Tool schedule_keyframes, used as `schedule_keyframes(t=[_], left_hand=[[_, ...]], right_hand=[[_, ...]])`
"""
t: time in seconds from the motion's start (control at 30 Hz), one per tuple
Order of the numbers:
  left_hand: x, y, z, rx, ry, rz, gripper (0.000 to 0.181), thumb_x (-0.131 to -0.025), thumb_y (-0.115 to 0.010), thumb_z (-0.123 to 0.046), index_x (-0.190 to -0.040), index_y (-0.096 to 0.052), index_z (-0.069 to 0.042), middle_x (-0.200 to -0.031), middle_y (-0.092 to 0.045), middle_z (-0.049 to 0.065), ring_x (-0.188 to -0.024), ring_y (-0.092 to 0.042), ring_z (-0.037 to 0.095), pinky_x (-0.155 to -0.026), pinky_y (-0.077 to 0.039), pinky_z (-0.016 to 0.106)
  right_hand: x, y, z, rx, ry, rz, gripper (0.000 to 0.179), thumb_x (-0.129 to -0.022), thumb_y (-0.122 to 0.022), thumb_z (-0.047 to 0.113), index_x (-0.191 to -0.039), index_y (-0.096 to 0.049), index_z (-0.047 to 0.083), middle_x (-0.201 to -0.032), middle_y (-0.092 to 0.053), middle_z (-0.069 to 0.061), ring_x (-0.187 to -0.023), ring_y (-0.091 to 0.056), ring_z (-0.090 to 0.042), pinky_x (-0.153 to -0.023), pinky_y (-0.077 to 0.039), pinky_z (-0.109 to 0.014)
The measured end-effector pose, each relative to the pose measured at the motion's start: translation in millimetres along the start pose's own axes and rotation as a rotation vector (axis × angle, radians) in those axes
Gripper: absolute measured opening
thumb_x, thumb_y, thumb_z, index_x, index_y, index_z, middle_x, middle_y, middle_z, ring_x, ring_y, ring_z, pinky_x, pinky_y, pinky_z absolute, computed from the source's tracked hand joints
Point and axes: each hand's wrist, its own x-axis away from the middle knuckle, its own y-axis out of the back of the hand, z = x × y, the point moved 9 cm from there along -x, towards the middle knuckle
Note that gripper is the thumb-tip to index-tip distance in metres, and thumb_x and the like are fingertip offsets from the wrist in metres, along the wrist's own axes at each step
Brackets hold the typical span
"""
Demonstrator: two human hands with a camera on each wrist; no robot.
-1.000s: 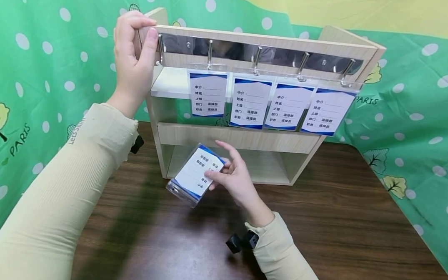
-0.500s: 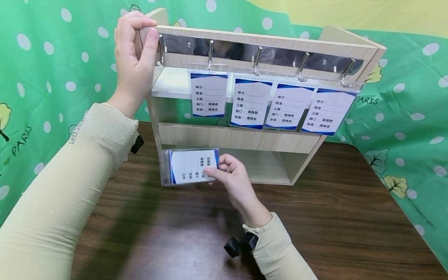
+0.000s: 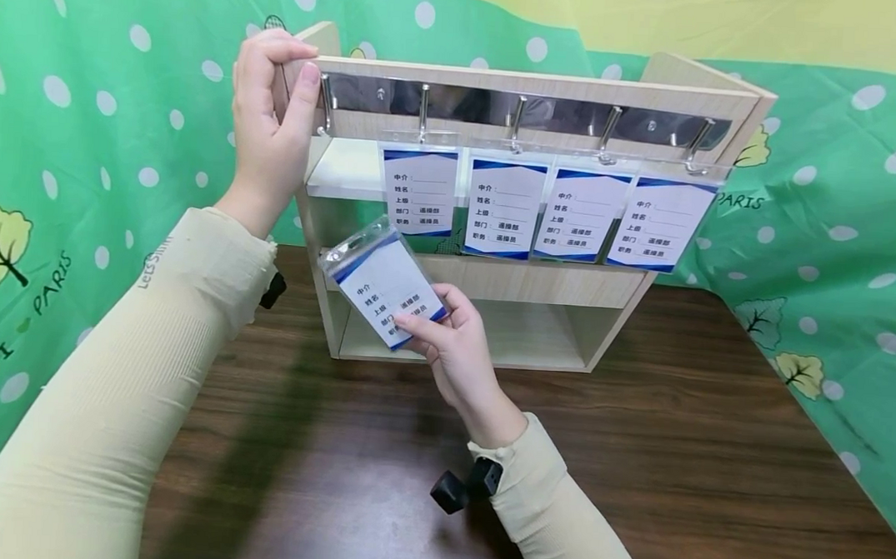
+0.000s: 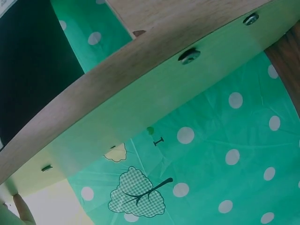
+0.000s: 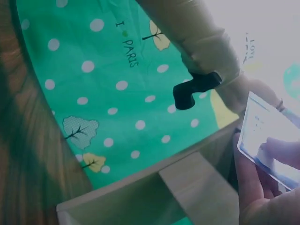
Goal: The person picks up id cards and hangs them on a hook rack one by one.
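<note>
My right hand point(image 3: 463, 351) pinches a clear badge holder point(image 3: 380, 285) by its lower right end, thumb across the printed card. The badge tilts, slotted end up and left, in front of the rack. My left hand point(image 3: 270, 130) grips the top left corner of a pale wooden shelf rack point(image 3: 530, 281), thumb on the front. Beside that thumb is a bare metal hook point(image 3: 326, 103). Several similar badges, such as the leftmost one point(image 3: 420, 191), hang from the other hooks. The right wrist view shows the held badge point(image 5: 269, 126), washed out by glare.
A polished metal strip point(image 3: 471, 103) carries the hooks along the rack's top board. The rack stands on a dark wooden table point(image 3: 349, 475), before a green dotted cloth point(image 3: 125, 107). A black wrist camera point(image 3: 465, 484) sits on the right sleeve.
My right hand has turned the badge from slotted end down-left, through sideways, to slotted end up-left, and raised it slightly. My left hand keeps its place on the rack corner.
</note>
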Motion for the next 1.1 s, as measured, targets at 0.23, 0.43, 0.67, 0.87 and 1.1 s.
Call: schedule_keyframes(t=[0.23, 0.43, 0.67, 0.87, 1.1], left_hand=[[-0.9, 0.2, 3.0, -0.019, 0.013, 0.013, 0.018, -0.096, -0.052, -0.006, -0.109, -0.061, 0.003, -0.108, -0.049, -0.018, -0.118, -0.043, 0.003, -0.112, -0.027, 0.019], [-1.8, 0.2, 6.1, -0.032, 0.004, 0.02, 0.02, -0.096, -0.053, -0.007, -0.11, -0.06, 0.007, -0.109, -0.05, -0.018, -0.117, -0.043, 0.001, -0.111, -0.028, 0.019], [-2.5, 2.1, 11.8, 0.005, -0.03, 0.086, 0.023, -0.098, -0.054, -0.013, -0.114, -0.062, 0.001, -0.113, -0.05, -0.019, -0.116, -0.044, 0.004, -0.092, -0.037, 0.02], [-1.7, 6.2, 12.9, 0.088, -0.021, 0.128, 0.022, -0.098, -0.054, -0.015, -0.113, -0.065, -0.003, -0.114, -0.053, -0.021, -0.114, -0.048, 0.008, -0.078, -0.038, 0.024], [-5.4, 8.9, 12.9, 0.115, 0.041, 0.158, 0.021, -0.097, -0.055, -0.012, -0.111, -0.068, -0.003, -0.112, -0.058, -0.018, -0.11, -0.051, 0.009, -0.075, -0.044, 0.024]], right_hand=[[-15.4, -11.9, 20.0, 0.017, 0.098, -0.068, 0.022, -0.086, -0.063, -0.011, -0.083, -0.056, 0.009, -0.088, -0.075, 0.002, -0.082, -0.072, -0.011, -0.074, -0.059, -0.027], [-26.6, -30.1, 36.0, 0.109, 0.155, -0.013, 0.02, -0.086, -0.064, -0.012, -0.098, -0.057, 0.004, -0.108, -0.072, -0.023, -0.084, -0.073, -0.012, -0.075, -0.061, -0.034], [-38.4, -56.3, 52.9, 0.251, 0.201, 0.079, 0.029, -0.089, -0.063, -0.008, -0.117, -0.054, -0.005, -0.116, -0.066, -0.03, -0.092, -0.073, -0.02, -0.082, -0.06, -0.04], [-48.5, -74.8, 59.3, 0.303, 0.196, 0.152, 0.024, -0.094, -0.058, -0.006, -0.115, -0.049, -0.003, -0.121, -0.065, -0.029, -0.105, -0.068, -0.039, -0.076, -0.061, -0.037], [-55.7, -85.6, 64.3, 0.348, 0.219, 0.163, 0.027, -0.1, -0.055, 0.005, -0.125, -0.051, -0.001, -0.12, -0.067, -0.025, -0.099, -0.071, -0.037, -0.072, -0.061, -0.038]])
